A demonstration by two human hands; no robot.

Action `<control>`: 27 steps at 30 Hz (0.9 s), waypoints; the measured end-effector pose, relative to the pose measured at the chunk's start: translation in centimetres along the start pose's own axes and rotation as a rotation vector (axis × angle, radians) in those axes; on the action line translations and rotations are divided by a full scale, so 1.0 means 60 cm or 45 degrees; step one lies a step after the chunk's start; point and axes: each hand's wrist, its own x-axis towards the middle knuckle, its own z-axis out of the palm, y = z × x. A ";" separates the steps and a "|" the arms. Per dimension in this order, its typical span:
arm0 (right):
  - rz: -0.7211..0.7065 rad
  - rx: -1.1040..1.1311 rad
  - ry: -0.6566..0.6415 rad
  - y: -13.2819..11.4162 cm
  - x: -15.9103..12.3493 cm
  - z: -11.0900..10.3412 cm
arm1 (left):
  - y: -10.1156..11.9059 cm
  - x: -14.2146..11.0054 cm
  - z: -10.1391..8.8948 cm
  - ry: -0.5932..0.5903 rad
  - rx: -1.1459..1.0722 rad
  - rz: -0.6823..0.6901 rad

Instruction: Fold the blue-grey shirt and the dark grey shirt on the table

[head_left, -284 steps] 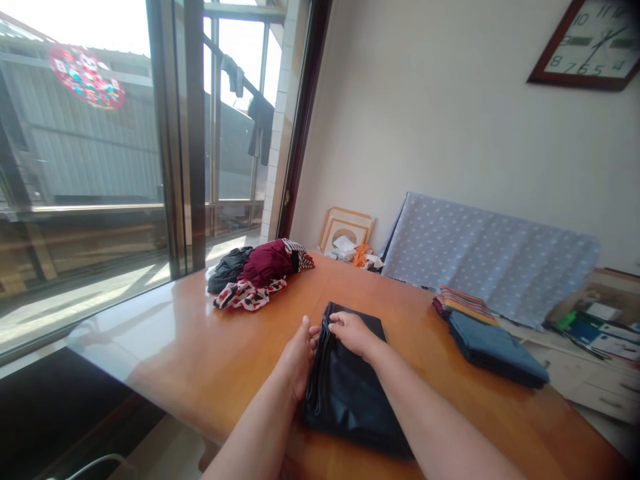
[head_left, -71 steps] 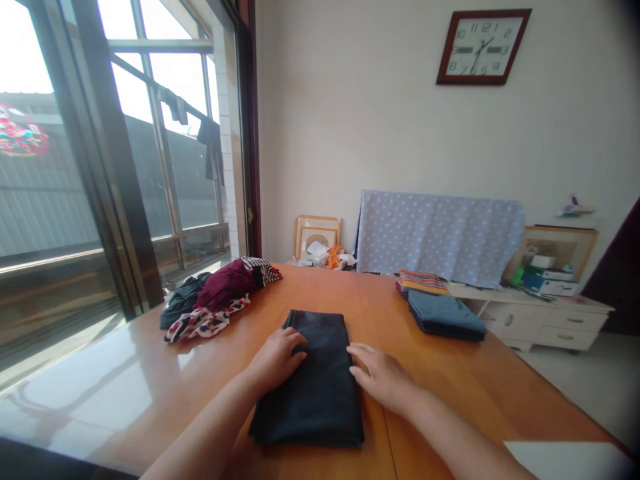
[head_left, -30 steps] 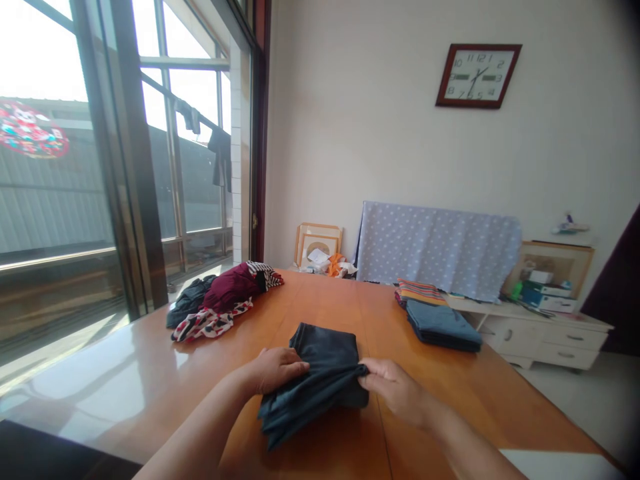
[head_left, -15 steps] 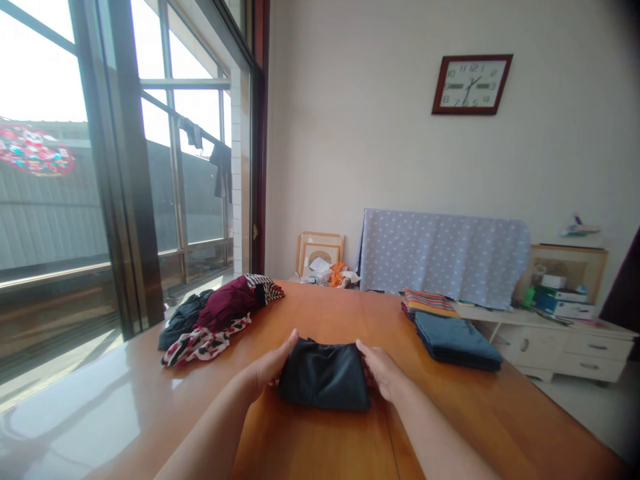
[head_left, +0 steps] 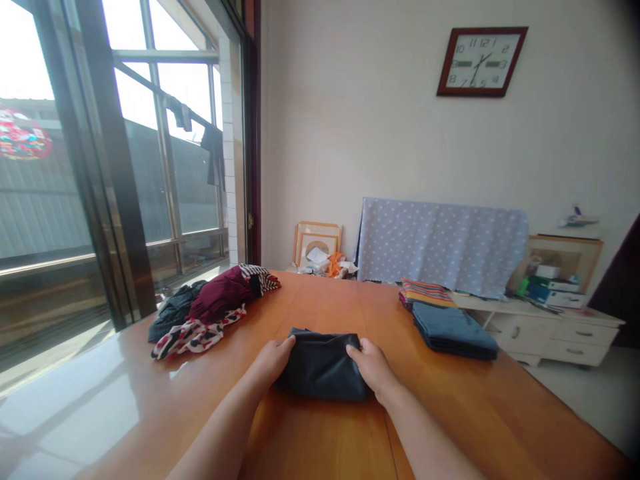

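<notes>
A dark, folded garment (head_left: 323, 370) lies in front of me on the wooden table (head_left: 310, 440). My left hand (head_left: 276, 357) is closed on its left edge, thumb on top near the far corner. On the opposite side, my right hand (head_left: 371, 365) grips the far right corner, its thumb pressed onto the cloth. The other fingers of both hands are mostly hidden at the sides of the garment. Its exact kind cannot be made out while folded.
Unfolded clothes (head_left: 215, 303) are heaped at the table's left. At the right lie folded blue garments (head_left: 453, 328) beside a folded striped garment (head_left: 425, 292). Beyond the table stand a white cabinet (head_left: 545, 337) and something under a dotted cloth (head_left: 440, 247). A large window (head_left: 165, 167) is at left.
Both hands have gone from resting flat along the garment's sides to gripping it with the thumbs on top. The view has tilted down slightly.
</notes>
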 end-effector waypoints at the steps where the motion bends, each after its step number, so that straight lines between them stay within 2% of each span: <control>1: -0.013 -0.015 0.002 0.000 0.001 -0.001 | -0.003 0.003 0.001 -0.012 0.013 -0.008; 3: -0.054 -0.015 0.001 -0.001 0.000 -0.002 | -0.009 0.008 0.003 -0.027 0.057 -0.007; 8: -0.213 0.030 0.023 -0.009 -0.003 -0.005 | -0.022 0.013 0.008 0.045 0.236 0.081; 12: -0.127 -0.045 0.119 -0.004 0.000 -0.007 | -0.019 0.006 0.013 0.086 0.422 0.040; 16: -0.026 -0.014 0.239 0.000 0.004 -0.022 | -0.013 0.001 0.017 0.077 0.449 0.037; 19: -0.027 0.000 0.316 -0.012 0.003 -0.038 | -0.011 0.000 0.018 0.084 0.460 0.022; 21: -0.117 -0.053 0.350 -0.027 -0.004 -0.045 | -0.011 0.000 0.018 0.082 0.470 0.007; 24: -0.410 -0.354 0.246 -0.049 -0.023 -0.044 | -0.011 0.001 0.018 0.079 0.477 0.012; 25: -0.487 -0.503 0.151 -0.054 -0.031 -0.041 | -0.011 0.002 0.019 0.078 0.479 0.017; 27: -0.485 -0.781 -0.090 -0.057 -0.045 -0.033 | -0.013 0.003 0.020 0.088 0.484 0.030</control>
